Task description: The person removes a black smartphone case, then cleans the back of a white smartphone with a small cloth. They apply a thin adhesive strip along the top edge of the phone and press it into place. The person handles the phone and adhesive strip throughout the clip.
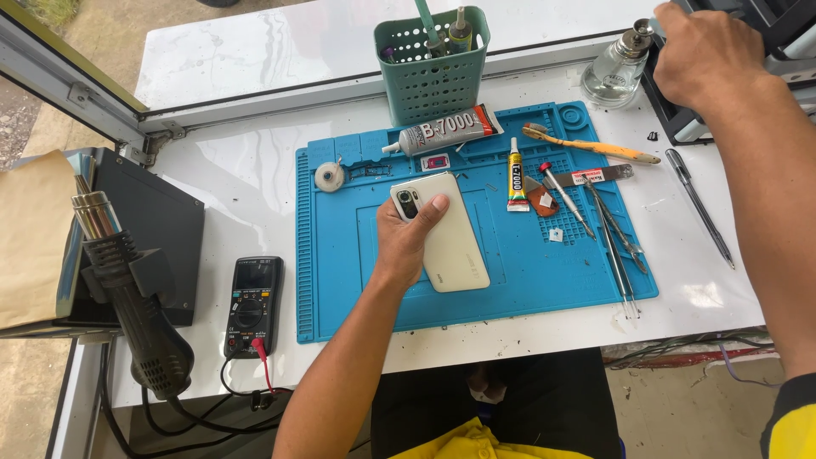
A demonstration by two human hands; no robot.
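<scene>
L hand (408,242) grips cream phone (442,231) mid-mat | slick, stiff, fragile; hold by edges | R hand (701,55) clenched at surface's far-right corner, contents unclear.

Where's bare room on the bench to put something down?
Free: blue mat left of the left hand holding the phone; mat's lower right below the tweezers; white table above the meter. Crowded: mat's top right, around glue tubes and toothbrush.

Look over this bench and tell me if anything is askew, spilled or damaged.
Nothing looks spilled or broken. The left hand holds a pale phone face down, lying slantwise on the blue mat. Tweezers overhang the mat's front edge. The right hand reaches toward a dark tray at the back.
</scene>
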